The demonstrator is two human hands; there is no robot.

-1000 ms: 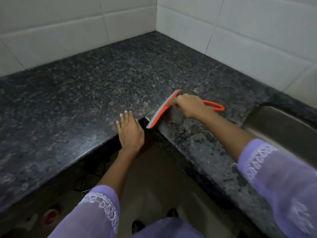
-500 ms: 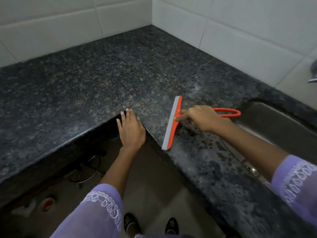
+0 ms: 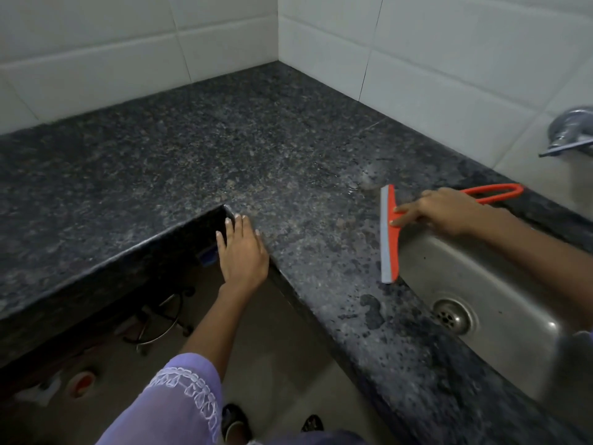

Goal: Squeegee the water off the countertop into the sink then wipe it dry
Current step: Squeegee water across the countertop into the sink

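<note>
Orange squeegee [image 3: 389, 234] is held at the left rim of the steel sink [image 3: 500, 284], blade edge-on along the seam where the dark granite tabletop [image 3: 199, 162] meets the basin. Grey rubber strip faces the tabletop side; the lower blade end is seen at the sink's near-left corner. Looped orange handle is pointed away toward the tiled wall [image 3: 449, 53], over the back rim of the sink.

Right hand [image 3: 439, 211] is closed around the handle neck, with two fingers extended and pressed onto the blade's back. Left hand [image 3: 242, 248] is laid flat, fingers together, on the inner corner edge of the L-shaped tabletop, nothing gripped.

Water beads and a small puddle [image 3: 372, 308] are seen on the front strip of tabletop just beside the sink; a wet streak is visible near the blade's far end. Sink drain [image 3: 452, 316] is exposed in the basin. Tap [image 3: 568, 133] is partly visible on the wall at right. Lilac embroidered sleeve [image 3: 179, 399] covers the left forearm. No wiping cloth can be made out.
</note>
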